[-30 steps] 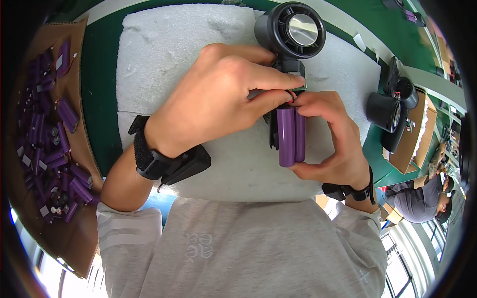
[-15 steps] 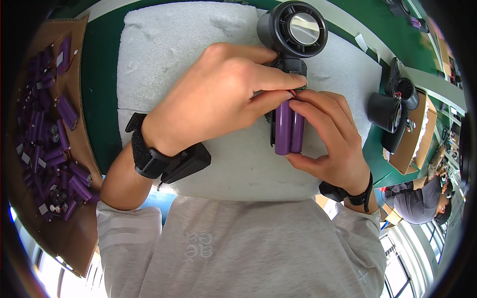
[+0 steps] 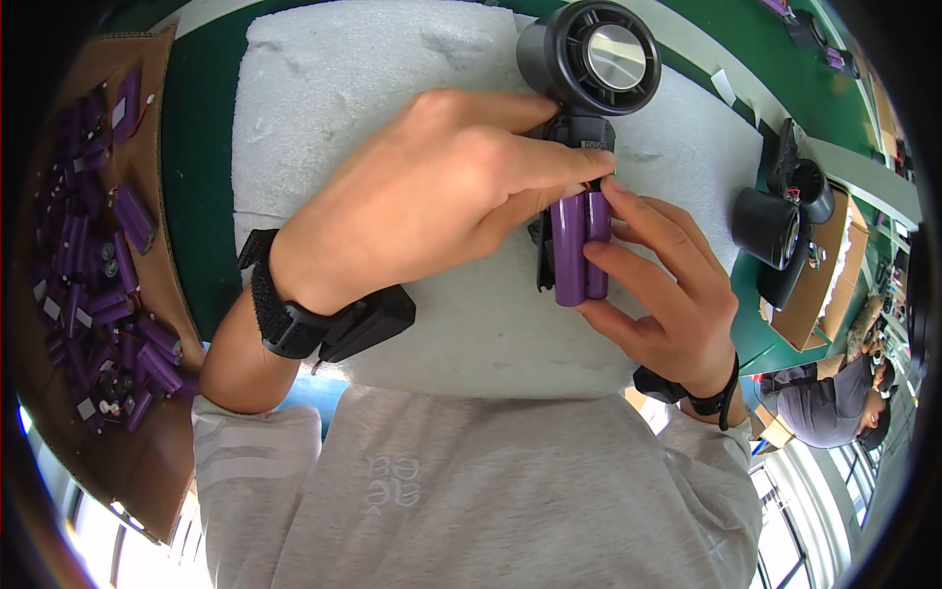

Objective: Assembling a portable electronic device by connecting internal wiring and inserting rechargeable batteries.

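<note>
A black handheld fan [image 3: 538, 61] lies with its round head, silver disc at its centre, pointing away from me and its handle toward me. Over the handle's upper part, my left hand [image 3: 446, 182] is closed, thumb and index finger pinched by the wires at the top of the battery pack. The pack is two purple cylindrical cells [image 3: 568, 253] side by side, tilted along the handle. My right hand [image 3: 677, 294] grips this pack from the right, fingertips at its upper end and side, thumb near its lower end. The wire ends are mostly hidden under my left fingers.
A white foam pad [image 3: 324, 88] lies under the work on a green table [image 3: 201, 177]. To the left stands a cardboard box [image 3: 147, 461] full of purple battery packs [image 3: 74, 245]. On the right are more black fan parts [image 3: 765, 228] and a small carton [image 3: 829, 285]. Another person [image 3: 824, 402] sits far right.
The fan and both hands have shifted slightly right. My right index finger has moved up by the wires, and another finger now presses on the cells' side.
</note>
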The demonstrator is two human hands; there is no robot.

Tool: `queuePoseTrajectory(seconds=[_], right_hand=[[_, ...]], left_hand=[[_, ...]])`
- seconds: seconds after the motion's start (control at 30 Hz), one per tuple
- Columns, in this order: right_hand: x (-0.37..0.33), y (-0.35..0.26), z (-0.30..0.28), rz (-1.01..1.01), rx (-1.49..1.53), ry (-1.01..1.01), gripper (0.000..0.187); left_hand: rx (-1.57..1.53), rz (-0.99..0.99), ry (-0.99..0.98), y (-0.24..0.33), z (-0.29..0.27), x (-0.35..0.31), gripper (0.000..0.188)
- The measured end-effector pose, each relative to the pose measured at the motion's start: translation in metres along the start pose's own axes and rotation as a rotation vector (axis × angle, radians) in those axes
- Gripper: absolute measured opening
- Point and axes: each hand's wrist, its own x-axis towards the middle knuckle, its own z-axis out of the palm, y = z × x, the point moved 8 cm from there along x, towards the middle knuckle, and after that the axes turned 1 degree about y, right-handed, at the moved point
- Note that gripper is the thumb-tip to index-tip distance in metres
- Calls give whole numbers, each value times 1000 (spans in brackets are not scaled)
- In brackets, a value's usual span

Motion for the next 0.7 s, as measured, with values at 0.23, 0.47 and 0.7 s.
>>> queuePoseTrajectory(seconds=[0.23, 0.47, 0.7], right_hand=[[3, 2, -2, 22, 16, 25, 45], [3, 1, 0, 41, 26, 52, 44], [2, 0, 1, 81, 30, 11, 42]], left_hand=[[-16, 5, 20, -1, -1, 0, 29], [-59, -5, 16, -2, 0, 1, 29], [-38, 9, 44, 0, -2, 2, 29]])
